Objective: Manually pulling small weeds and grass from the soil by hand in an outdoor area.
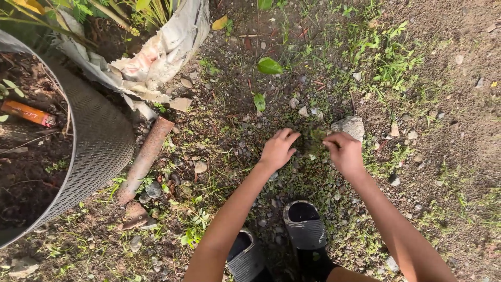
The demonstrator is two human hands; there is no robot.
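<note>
Grey slip-on sandals: left sandal (pixel 245 257) and right sandal (pixel 305 224) at 6 o'clock, ribbed rubber, closest to camera. Going left to right: far 9 o'clock, big round planter (pixel 99 141) with perforated grey wall, dark soil inside, orange lighter (pixel 27 113) lying on the soil. At 11 o'clock torn pale plastic sack (pixel 162 52), crumpled, holding soil and plants. Rusty metal pipe (pixel 143 159) lies slanted on the ground at 8 o'clock beside the planter, hard, cylindrical. Centre: left hand (pixel 278 149) palm down on the ground, fingers curled and pressed into the low greenery; cannot tell if it grips anything. Small weed clump (pixel 314 137) sits between both hands, just past centre toward 12, rooted in gritty soil among pebbles. Right hand (pixel 343 151) with fingers bunched in a pinch at the clump's right edge, looks closed on its leaves. Judgement: weed is light, soft, floppy, tears easily; best held low at the base near the roots, not by leaf tips. Pale angular stone (pixel 350 126) right behind the right hand, rough and hard. Toward 2-3 o'clock, bare brown dirt with sparse grass tufts (pixel 396 62) and scattered gravel.
</note>
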